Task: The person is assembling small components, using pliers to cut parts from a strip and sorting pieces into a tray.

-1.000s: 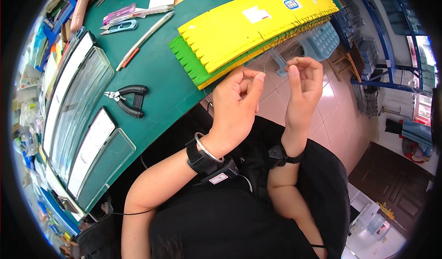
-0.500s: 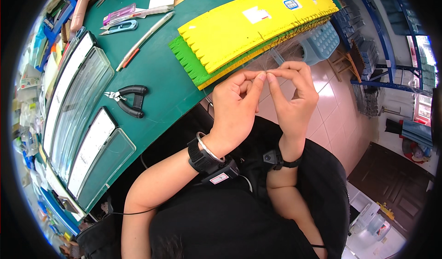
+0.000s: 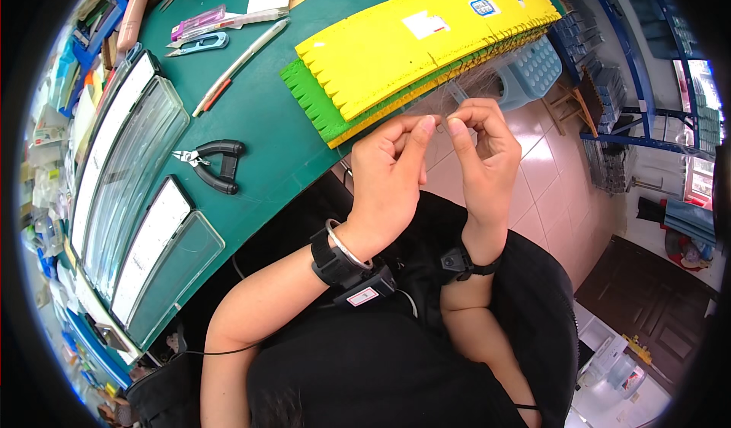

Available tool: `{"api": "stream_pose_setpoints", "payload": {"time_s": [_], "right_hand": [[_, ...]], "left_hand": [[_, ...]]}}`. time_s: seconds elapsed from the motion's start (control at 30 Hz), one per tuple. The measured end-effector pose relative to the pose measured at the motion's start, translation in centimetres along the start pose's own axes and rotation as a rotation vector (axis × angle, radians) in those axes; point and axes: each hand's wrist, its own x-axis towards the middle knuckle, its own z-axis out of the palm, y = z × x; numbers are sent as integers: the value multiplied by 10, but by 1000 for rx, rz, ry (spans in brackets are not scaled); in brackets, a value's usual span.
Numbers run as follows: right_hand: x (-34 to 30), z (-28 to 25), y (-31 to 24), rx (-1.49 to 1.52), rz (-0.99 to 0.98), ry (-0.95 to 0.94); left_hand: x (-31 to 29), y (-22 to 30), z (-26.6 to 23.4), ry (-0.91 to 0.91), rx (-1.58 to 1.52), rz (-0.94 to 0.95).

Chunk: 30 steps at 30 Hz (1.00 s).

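My left hand [image 3: 388, 170] and my right hand [image 3: 485, 154] are raised close together just off the table's edge. Thumb and forefinger of each are pinched on a thin line, too fine to make out fully at the fingertips. Beyond them lies a yellow foam board [image 3: 426, 43] with notched edges, stacked on a green board [image 3: 304, 100]. Many fine, hair-like strands [image 3: 476, 70] hang off the stack's near edge toward my fingers, and dark wraps sit along its notches.
On the green table [image 3: 274, 123] lie black-handled cutters [image 3: 217, 165], a pen [image 3: 242, 66], blue thread snips [image 3: 199, 44] and clear plastic cases [image 3: 137, 177]. A light-blue plastic basket [image 3: 529, 74] stands past the boards at the right. Tiled floor [image 3: 541, 169] shows beyond the table edge.
My right hand has drawn a little to the right, widening the gap between the fingertips. My left hand has hardly moved; the boards stay put.
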Motion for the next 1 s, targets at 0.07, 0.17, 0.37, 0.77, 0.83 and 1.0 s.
{"api": "stream_pose_setpoints", "payload": {"time_s": [0.07,0.17,0.37,0.77,0.83,1.0], "right_hand": [[0,-2,0,14,41,-13],[-2,-3,3,77,78,-15],[-3,-2,2,194,110,-40],[-2,-6,2,139,62,-110],[-2,-7,3,157,66,-103],[-1,-13,8,156,65,-78]], "left_hand": [[3,-5,-2,-16,8,2],[4,-7,-3,-31,25,10],[4,-1,-2,-76,-3,-31],[7,2,-1,-109,-51,-69],[8,1,-1,-103,-46,-62],[6,3,-3,-103,-109,-80]]}}
